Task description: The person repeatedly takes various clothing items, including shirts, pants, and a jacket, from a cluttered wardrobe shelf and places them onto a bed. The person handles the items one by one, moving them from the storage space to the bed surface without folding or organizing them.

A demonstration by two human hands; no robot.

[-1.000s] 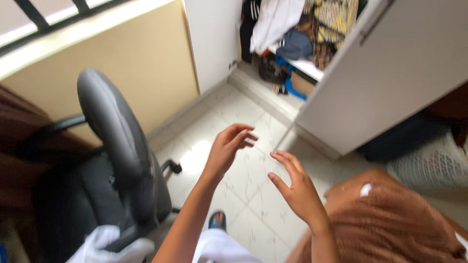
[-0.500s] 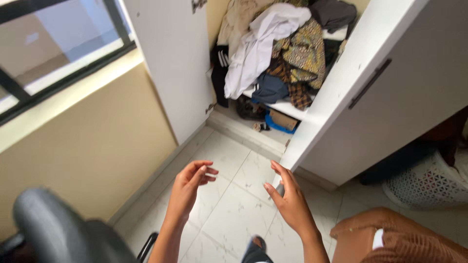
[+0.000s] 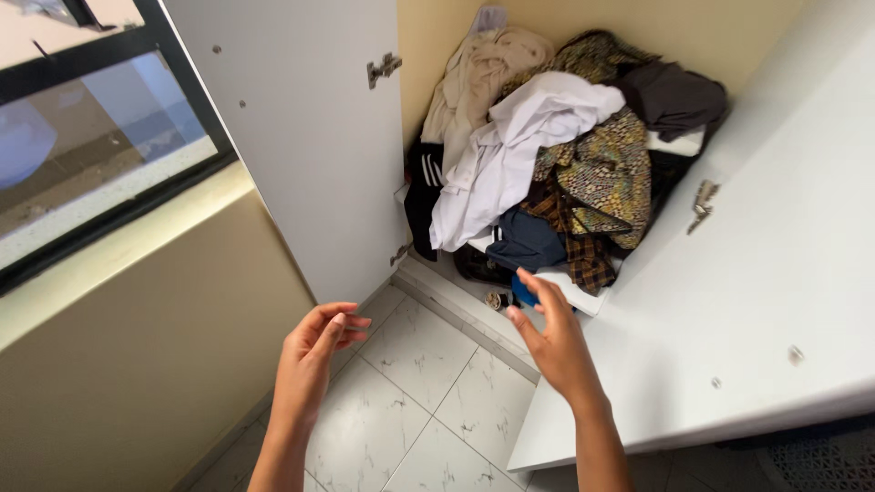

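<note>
White cupboard doors (image 3: 310,155) are standing open above a tiled floor (image 3: 428,401), and a heap of clothes (image 3: 547,155) is spilling off the shelf just beyond the hands. Both the left hand (image 3: 314,351) and right hand (image 3: 551,342) are hovering empty, fingers loosely spread, reaching toward the heap; taking hold calls for closing on the nearest garment.

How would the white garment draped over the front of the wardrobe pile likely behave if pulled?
The white garment hangs in loose folds, so it is probably floppy and light. It overlaps the patterned cloth, so pulling may drag that along.

The lower garments in the clothes pile (image 3: 556,155) are hidden by upper layers. The small items (image 3: 497,299) beneath the shelf (image 3: 583,296) cannot be identified.
</note>
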